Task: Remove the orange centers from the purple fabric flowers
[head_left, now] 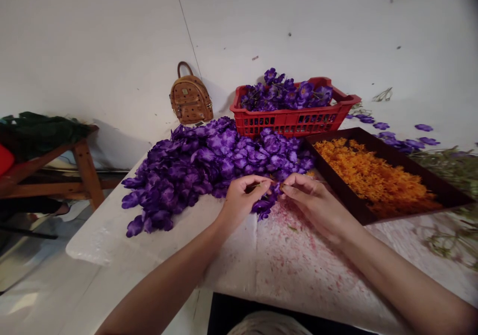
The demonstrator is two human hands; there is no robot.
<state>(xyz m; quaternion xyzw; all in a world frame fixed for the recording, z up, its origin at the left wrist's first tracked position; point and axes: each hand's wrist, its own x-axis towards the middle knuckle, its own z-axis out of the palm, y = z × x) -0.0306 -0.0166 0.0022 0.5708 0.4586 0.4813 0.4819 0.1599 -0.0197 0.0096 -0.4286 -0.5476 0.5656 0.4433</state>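
My left hand [244,195] is closed in a pinch over the table, with what looks like a thin green-brown stem at its fingertips. Close beside it, my right hand [311,203] pinches something small that its fingers mostly hide. Between and just below the fingertips shows a purple artificial flower [264,206]; whether it hangs from the fingers or rests on the table I cannot tell. Behind the hands spreads a big heap of purple fabric petals [197,161]. Right of my right hand, a dark tray [368,218] holds orange artificial flower centres [377,178].
A red plastic crate [291,121] with finished-looking purple flowers [286,93] stands at the back, near a brown backpack [191,98]. Green stems [448,168] and loose purple petals [405,141] lie at the right. A wooden bench [87,168] stands off the table's left side.
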